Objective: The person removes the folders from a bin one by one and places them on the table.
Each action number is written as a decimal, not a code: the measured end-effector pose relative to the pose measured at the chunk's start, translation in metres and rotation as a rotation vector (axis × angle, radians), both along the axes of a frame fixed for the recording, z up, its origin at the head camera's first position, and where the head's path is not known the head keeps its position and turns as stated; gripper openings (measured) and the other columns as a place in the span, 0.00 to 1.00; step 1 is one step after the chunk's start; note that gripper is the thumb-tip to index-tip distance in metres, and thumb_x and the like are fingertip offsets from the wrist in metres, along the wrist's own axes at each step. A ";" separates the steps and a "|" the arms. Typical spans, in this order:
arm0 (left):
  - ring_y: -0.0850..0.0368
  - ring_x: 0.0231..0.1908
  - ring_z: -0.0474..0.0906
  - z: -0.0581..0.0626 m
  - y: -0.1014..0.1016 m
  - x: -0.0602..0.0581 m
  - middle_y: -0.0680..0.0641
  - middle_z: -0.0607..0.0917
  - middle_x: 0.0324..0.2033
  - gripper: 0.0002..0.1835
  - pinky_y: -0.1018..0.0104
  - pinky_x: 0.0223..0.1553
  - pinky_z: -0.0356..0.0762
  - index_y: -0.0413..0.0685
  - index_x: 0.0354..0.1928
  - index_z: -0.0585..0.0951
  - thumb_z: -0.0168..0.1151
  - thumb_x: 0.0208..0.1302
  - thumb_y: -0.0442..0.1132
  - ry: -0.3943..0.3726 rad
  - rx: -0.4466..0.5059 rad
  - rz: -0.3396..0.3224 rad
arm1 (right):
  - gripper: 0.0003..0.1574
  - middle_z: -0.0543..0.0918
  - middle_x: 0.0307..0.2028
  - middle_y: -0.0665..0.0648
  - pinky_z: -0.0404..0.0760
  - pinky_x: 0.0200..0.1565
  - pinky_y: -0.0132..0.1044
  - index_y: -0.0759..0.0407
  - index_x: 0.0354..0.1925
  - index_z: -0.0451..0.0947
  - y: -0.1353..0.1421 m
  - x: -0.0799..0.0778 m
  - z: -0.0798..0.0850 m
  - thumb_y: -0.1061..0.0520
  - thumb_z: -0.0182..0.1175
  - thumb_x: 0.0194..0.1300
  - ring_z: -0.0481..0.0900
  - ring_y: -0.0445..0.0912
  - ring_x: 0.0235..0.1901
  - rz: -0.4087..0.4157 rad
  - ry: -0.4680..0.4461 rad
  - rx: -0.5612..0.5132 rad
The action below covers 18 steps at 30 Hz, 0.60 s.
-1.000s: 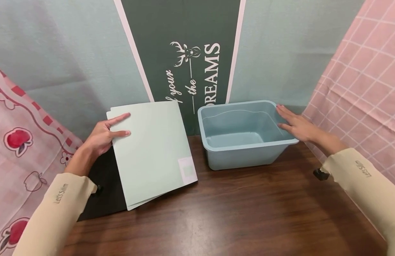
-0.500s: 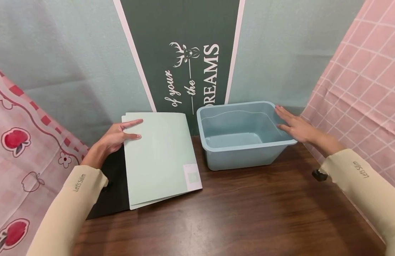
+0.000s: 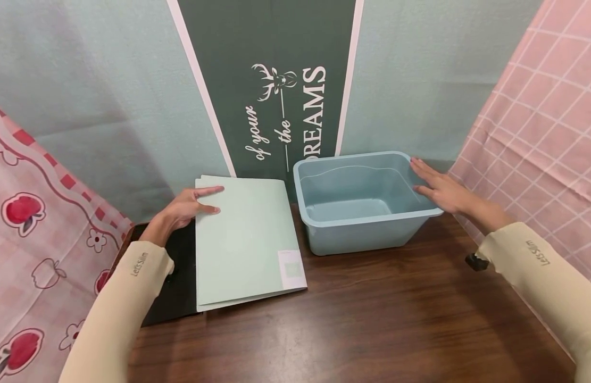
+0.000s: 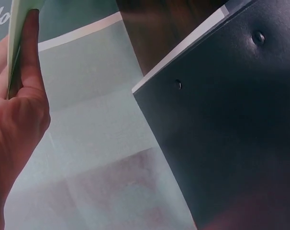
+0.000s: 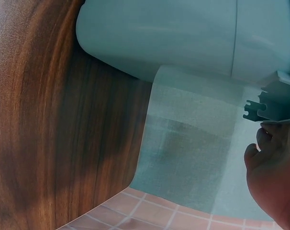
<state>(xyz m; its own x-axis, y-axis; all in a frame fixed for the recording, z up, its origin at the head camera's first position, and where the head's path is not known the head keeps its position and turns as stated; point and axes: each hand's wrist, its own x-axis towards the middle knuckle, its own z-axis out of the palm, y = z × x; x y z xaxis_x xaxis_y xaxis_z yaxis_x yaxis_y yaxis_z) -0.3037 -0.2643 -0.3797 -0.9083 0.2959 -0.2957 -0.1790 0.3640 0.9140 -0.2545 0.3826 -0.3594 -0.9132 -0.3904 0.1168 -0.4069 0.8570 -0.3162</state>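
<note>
In the head view my left hand (image 3: 182, 207) holds a pale green folder (image 3: 247, 239) by its left edge, thumb and a finger on the front. The folder has a white label (image 3: 292, 269) at its lower right corner. The left wrist view shows its edge (image 4: 13, 45) between the fingers. Behind it is a black flat-sided item (image 3: 175, 290), with metal-rimmed holes on its dark face (image 4: 231, 120). My right hand (image 3: 443, 190) grips the right rim of a blue-grey plastic bin (image 3: 362, 234), thumb inside; lower fingers curl under the rim in the right wrist view.
A brown wood-grain table (image 3: 352, 330) lies below everything. Behind it hangs a grey-green cloth (image 3: 419, 80) with white lettering. Pink cloths close off both sides, one with apples (image 3: 23, 214), one with a white grid (image 3: 539, 138).
My left hand has moved right and slightly down with the folder, which now stands straighter and nearer the bin. More of the black item's upper left shows. The right hand stays on the rim.
</note>
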 end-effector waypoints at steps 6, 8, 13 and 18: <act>0.59 0.40 0.83 -0.013 0.008 -0.008 0.43 0.76 0.63 0.38 0.60 0.40 0.84 0.58 0.68 0.73 0.72 0.53 0.29 -0.014 -0.046 0.021 | 0.43 0.41 0.77 0.61 0.43 0.73 0.56 0.62 0.77 0.43 0.002 -0.007 0.000 0.51 0.49 0.75 0.39 0.58 0.76 0.006 -0.001 0.007; 0.59 0.38 0.82 -0.017 0.010 -0.010 0.43 0.76 0.63 0.38 0.61 0.39 0.84 0.58 0.67 0.73 0.73 0.53 0.29 -0.013 -0.073 0.028 | 0.43 0.41 0.77 0.60 0.43 0.73 0.56 0.61 0.77 0.43 0.003 -0.009 0.000 0.51 0.49 0.75 0.39 0.57 0.76 0.008 -0.001 0.006; 0.63 0.22 0.74 -0.026 0.017 -0.013 0.44 0.76 0.63 0.38 0.68 0.27 0.77 0.60 0.66 0.75 0.74 0.52 0.31 0.012 -0.141 0.032 | 0.42 0.41 0.77 0.59 0.42 0.73 0.56 0.61 0.77 0.43 0.006 -0.016 0.000 0.51 0.48 0.75 0.40 0.57 0.76 0.019 0.002 0.002; 0.63 0.14 0.62 -0.034 0.024 -0.015 0.45 0.77 0.62 0.37 0.67 0.21 0.66 0.62 0.66 0.75 0.74 0.53 0.32 0.020 -0.171 0.019 | 0.42 0.42 0.77 0.60 0.42 0.73 0.56 0.61 0.77 0.43 0.008 -0.023 -0.001 0.51 0.49 0.75 0.40 0.57 0.76 0.030 0.008 0.000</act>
<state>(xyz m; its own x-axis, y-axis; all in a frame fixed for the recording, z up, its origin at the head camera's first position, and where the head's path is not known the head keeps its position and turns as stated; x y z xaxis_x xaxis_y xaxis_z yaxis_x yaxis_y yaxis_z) -0.3182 -0.2404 -0.4142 -0.9195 0.2252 -0.3223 -0.1702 0.5110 0.8426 -0.2772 0.3903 -0.3600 -0.8999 -0.4181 0.1241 -0.4353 0.8442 -0.3127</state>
